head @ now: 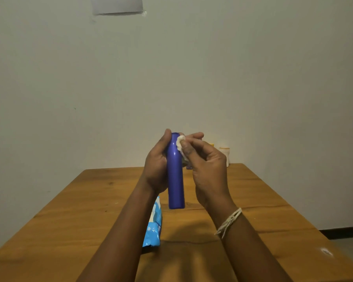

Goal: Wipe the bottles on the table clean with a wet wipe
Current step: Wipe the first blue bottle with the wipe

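Observation:
A tall blue bottle [175,176] is held upright above the wooden table [80,210]. My left hand [156,165] grips its upper half from the left. My right hand [206,165] pinches a crumpled white wet wipe [180,143] against the bottle's top right side. A white bottle with a yellow band [225,154] stands at the table's far edge, and another bottle with a yellow top [212,144] peeks out behind my right fingers, mostly hidden.
A blue wet-wipe pack [154,226] lies on the table between my forearms, partly covered by the left arm. A pale wall rises right behind the table's far edge. The floor drops away past the right edge.

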Available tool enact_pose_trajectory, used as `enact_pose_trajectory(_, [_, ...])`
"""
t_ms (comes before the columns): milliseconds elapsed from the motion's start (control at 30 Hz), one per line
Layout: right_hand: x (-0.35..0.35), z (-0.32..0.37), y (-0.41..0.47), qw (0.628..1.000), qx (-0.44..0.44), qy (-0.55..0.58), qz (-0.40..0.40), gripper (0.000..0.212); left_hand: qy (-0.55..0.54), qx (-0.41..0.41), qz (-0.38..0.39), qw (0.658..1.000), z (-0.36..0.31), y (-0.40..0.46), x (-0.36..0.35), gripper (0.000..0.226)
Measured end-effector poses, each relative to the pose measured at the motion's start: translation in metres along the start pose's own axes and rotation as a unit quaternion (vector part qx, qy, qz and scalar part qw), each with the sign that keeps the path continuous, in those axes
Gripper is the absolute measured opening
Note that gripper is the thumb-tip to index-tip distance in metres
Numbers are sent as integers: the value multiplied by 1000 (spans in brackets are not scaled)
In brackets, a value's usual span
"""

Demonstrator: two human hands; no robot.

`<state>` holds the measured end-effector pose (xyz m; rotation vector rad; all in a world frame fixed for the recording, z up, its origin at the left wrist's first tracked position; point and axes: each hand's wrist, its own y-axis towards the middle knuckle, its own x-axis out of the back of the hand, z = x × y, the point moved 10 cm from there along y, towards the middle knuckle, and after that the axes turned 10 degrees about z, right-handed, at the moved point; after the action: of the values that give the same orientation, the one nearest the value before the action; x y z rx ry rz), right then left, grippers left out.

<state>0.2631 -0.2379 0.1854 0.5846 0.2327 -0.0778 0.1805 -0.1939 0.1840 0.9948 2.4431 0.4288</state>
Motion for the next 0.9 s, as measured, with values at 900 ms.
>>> enact_pose_trajectory(900, [41,-91,-51,965,-165,160,-123,11,416,-169,-284,847,-17,0,93,20])
